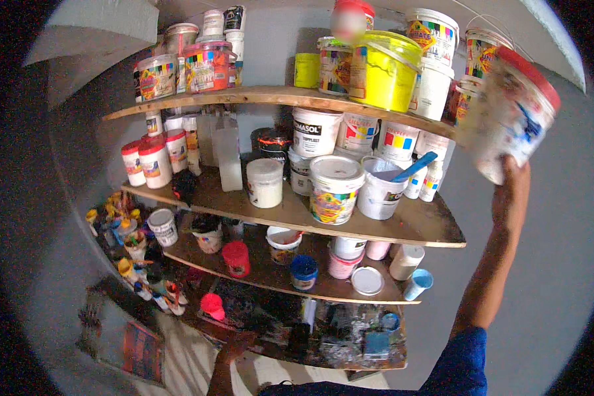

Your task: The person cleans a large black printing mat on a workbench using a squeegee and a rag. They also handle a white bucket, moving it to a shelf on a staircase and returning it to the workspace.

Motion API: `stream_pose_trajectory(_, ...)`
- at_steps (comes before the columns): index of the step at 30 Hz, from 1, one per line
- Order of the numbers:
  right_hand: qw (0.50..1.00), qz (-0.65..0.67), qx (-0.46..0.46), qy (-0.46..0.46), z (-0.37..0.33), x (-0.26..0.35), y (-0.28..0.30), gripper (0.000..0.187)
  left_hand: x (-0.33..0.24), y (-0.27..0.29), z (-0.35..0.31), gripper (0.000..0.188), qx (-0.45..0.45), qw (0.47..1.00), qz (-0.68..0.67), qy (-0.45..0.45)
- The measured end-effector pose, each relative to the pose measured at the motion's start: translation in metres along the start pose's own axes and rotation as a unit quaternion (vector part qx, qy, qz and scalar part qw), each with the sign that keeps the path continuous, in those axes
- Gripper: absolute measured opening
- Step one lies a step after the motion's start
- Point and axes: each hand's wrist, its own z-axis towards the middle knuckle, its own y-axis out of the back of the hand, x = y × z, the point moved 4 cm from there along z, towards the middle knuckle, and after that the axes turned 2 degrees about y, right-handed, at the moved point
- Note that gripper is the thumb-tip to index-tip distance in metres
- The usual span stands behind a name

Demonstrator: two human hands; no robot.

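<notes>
My right hand [513, 173] is raised at the right and grips a white plastic paint bucket [516, 109] low on its side. The bucket has a red lid, blue smears and a tilt to the right; motion blurs its left side. It is beside the right end of the top shelf [270, 96]. My left hand [236, 344] is low down, at the front edge of the stained lowest shelf [277, 340]. Its dim fingers look stretched out, with nothing seen in them. A red tub [212, 306] stands just beyond it.
A yellow bucket [386, 72] and other paint pails crowd the top shelf. Below, a white pail [379, 191] has a blue stick [414, 167] in it. A light-blue cup [418, 284] stands at a shelf's right end. Several stained bottles [138, 247] are at the left.
</notes>
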Motion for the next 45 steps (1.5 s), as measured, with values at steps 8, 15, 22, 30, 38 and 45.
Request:
stream_pose_trajectory(8,0.995,-0.083,0.036,0.045,0.026,0.037,-0.265,0.072,-0.065,0.069,0.033,0.046,0.066,0.996,0.01,-0.067)
stream_pose_trajectory(15,0.935,-0.35,0.013,-0.057,0.038,0.022,-0.347,0.089,-0.038,0.134,0.018,0.045,0.049,0.998,-0.013,-0.045)
stream_pose_trajectory(22,0.831,-0.548,-0.074,0.058,0.029,0.006,-0.375,0.106,-0.018,0.16,0.013,0.044,0.028,0.999,-0.029,-0.012)
stream_pose_trajectory(30,0.872,-0.48,-0.053,0.083,0.016,0.034,-0.378,0.067,-0.012,0.156,0.011,0.043,0.026,0.999,-0.032,-0.001)
stream_pose_trajectory(38,0.938,-0.343,0.056,0.014,0.052,0.01,-0.361,0.099,-0.004,0.157,-0.003,0.042,0.018,0.999,-0.032,0.002)
stream_pose_trajectory(45,0.926,-0.342,0.139,-0.077,0.071,-0.001,-0.373,0.132,-0.007,0.163,-0.011,0.041,0.005,0.999,-0.032,0.01)
